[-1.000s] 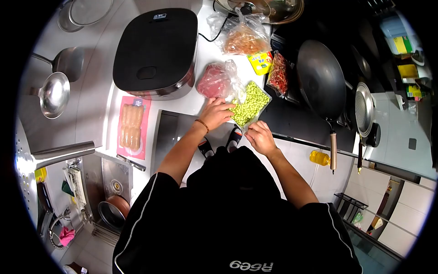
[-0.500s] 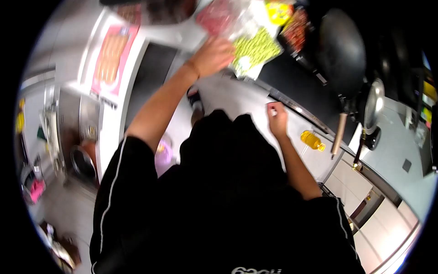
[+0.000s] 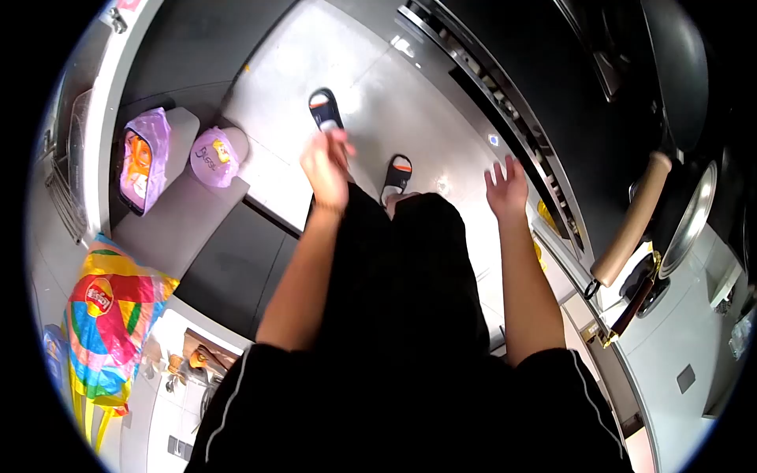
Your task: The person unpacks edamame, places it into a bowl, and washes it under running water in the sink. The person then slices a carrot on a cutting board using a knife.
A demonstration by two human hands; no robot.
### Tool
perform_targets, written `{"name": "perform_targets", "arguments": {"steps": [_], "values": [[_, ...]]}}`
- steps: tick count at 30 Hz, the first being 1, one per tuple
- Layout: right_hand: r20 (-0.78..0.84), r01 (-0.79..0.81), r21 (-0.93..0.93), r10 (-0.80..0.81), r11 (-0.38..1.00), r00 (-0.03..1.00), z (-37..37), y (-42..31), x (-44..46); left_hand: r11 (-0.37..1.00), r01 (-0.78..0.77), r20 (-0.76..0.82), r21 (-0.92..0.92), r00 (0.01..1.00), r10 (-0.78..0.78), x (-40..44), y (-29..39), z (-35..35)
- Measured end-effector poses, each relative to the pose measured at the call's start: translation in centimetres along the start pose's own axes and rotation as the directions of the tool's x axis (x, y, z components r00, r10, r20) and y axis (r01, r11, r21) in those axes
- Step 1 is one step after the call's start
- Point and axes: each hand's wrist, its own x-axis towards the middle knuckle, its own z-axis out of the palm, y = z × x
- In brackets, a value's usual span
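My left hand [image 3: 327, 169] is raised over the floor, near a dark sandal [image 3: 324, 107] on my foot. Its fingers are loosely bent, somewhat blurred and apart, and nothing shows in them. To the right, my right hand [image 3: 508, 189] hangs with its fingers spread and holds nothing. It is nearest the front edge of the black stove [image 3: 505, 98]. Partly hidden beyond my right wrist is a yellow oil bottle [image 3: 546, 214].
A wok with a wooden handle [image 3: 635, 221] and a steel-rimmed lid [image 3: 691, 221] lie on the right. Leftward are a purple bag [image 3: 211, 160], another purple bag holding a tray [image 3: 158, 130] and a colourful bag [image 3: 110, 311]. Another sandal [image 3: 397, 173] stands on the pale floor [image 3: 359, 47].
My view has swung away from the counter with the food packets to the floor. My left hand has moved off the packets. My right hand has gone from curled to spread fingers.
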Motion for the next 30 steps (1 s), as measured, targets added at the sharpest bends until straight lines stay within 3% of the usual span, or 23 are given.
{"name": "perform_targets", "arguments": {"steps": [1, 2, 5, 9, 14, 21, 22, 30], "values": [[0.040, -0.019, 0.098, 0.015, 0.995, 0.999, 0.3, -0.4, 1.1, 0.998, 0.042, 0.053, -0.044, 0.998, -0.040, -3.9, -2.2, -0.8], [-0.021, -0.062, 0.233, 0.068, 0.971, 0.997, 0.6, -0.4, 2.9, 0.993, 0.111, 0.048, -0.051, 0.993, -0.109, -7.1, -3.9, -1.5], [0.068, -0.025, 0.474, -0.009, 0.880, 0.998, 1.6, 0.3, 6.2, 0.960, 0.275, -0.005, -0.050, 0.961, -0.275, -11.7, -5.6, -3.7], [0.063, 0.097, 0.533, -0.153, 0.841, 0.986, 2.4, 2.0, 6.0, 0.955, 0.275, -0.107, -0.111, 0.952, -0.287, -12.9, -7.1, -7.1], [0.057, 0.148, 0.496, -0.202, 0.856, 0.978, 1.4, 5.8, 3.3, 0.930, 0.355, -0.179, -0.099, 0.913, -0.368, -15.1, -11.2, -9.2], [0.018, 0.073, 0.467, -0.092, 0.881, 0.996, -1.2, 11.5, -2.2, 0.907, 0.359, -0.107, -0.220, 0.915, -0.389, -16.2, -11.3, -8.8], [0.032, 0.084, 0.465, -0.111, 0.882, 0.993, -1.3, 12.1, -2.6, 0.904, 0.370, -0.047, -0.213, 0.921, -0.388, -16.4, -11.7, -9.3], [0.013, 0.131, 0.395, -0.148, 0.909, 0.989, -1.8, 13.2, -2.9, 0.810, 0.439, -0.066, -0.389, 0.864, -0.500, -18.3, -13.0, -9.9]]}}
